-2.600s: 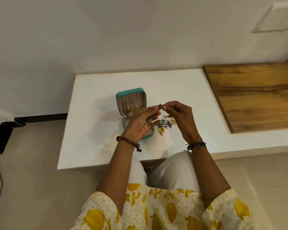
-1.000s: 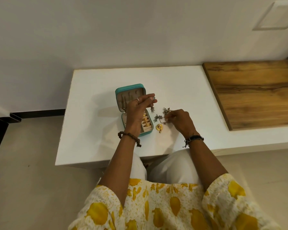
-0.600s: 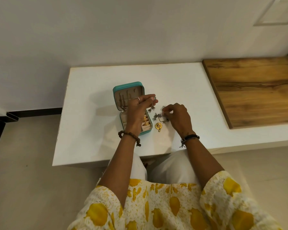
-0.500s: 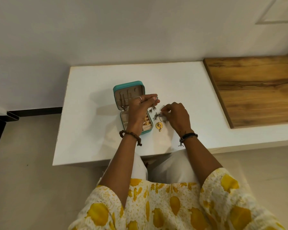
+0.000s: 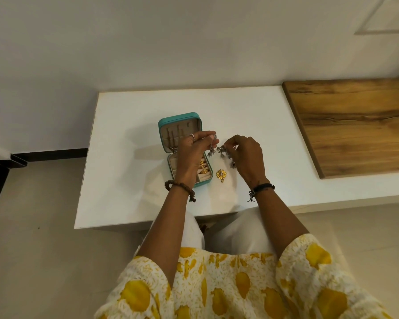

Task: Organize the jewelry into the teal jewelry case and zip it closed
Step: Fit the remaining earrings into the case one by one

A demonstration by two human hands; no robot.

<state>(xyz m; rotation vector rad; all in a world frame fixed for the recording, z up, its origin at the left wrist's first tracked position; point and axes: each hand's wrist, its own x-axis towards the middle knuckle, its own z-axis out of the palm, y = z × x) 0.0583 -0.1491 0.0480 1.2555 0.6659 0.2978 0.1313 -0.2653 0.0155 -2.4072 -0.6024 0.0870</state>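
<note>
Lifting a dark silver piece (image 5: 224,151) off the counter (image 5: 129,134), the right hand (image 5: 245,155) now pinches it clear of the surface, so it can be stowed next. Just left, the left hand (image 5: 194,153) pinches a dangling silver earring (image 5: 212,148) over the open teal case (image 5: 182,143); a gold pendant (image 5: 221,174) lies below both.

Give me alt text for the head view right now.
Over a white table, the left hand pinches a dangling silver earring beside the open teal jewelry case, while the right hand holds more silver pieces. A gold earring lies beside the case.
</note>
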